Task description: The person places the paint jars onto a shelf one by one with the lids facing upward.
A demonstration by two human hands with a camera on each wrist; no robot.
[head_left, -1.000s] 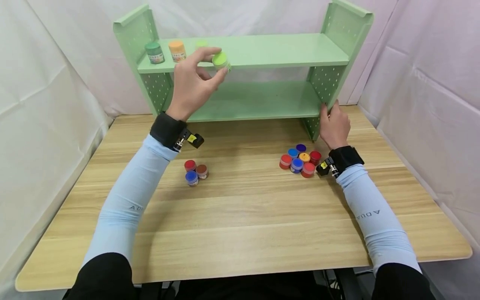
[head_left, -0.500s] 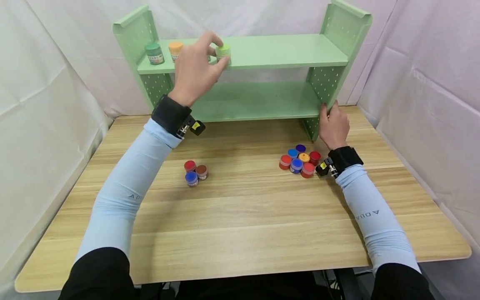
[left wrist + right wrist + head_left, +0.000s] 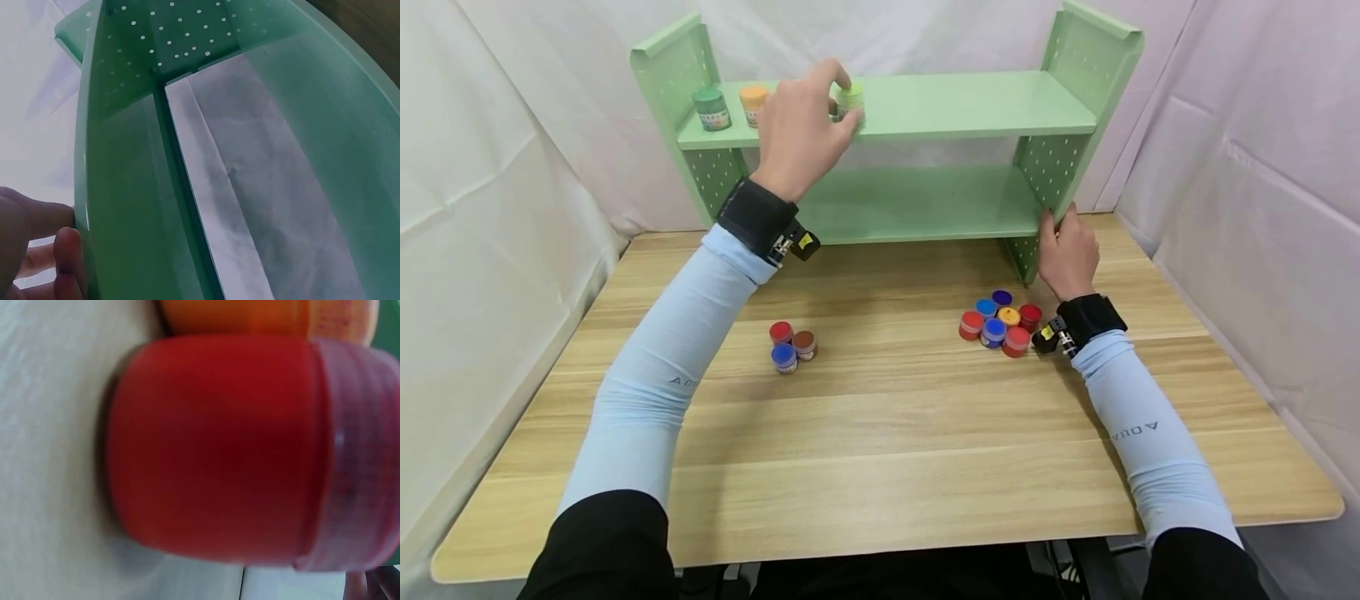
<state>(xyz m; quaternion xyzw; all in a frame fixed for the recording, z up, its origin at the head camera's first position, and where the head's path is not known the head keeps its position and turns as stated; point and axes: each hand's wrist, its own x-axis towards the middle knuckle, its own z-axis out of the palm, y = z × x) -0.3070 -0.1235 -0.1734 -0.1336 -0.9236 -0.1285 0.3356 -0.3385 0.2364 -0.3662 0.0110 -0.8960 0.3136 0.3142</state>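
Wooden table (image 3: 880, 467): green shelf (image 3: 955, 104), jar clusters (image 3: 994, 333). Shelf: dark-green jar (image 3: 712, 110), orange jar (image 3: 753, 105).

Thirteen-plus jars (image 3: 851, 102), one rack (image 3: 955, 102), two hands (image 3: 801, 129) (image 3: 1069, 257)

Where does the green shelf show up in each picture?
Head: the green shelf stands at top centre.
Left wrist: it fills most of the picture.
Right wrist: probably just slivers of it, at the right edge.
Shared landmark: its dotted side panel, in head and left wrist views only.
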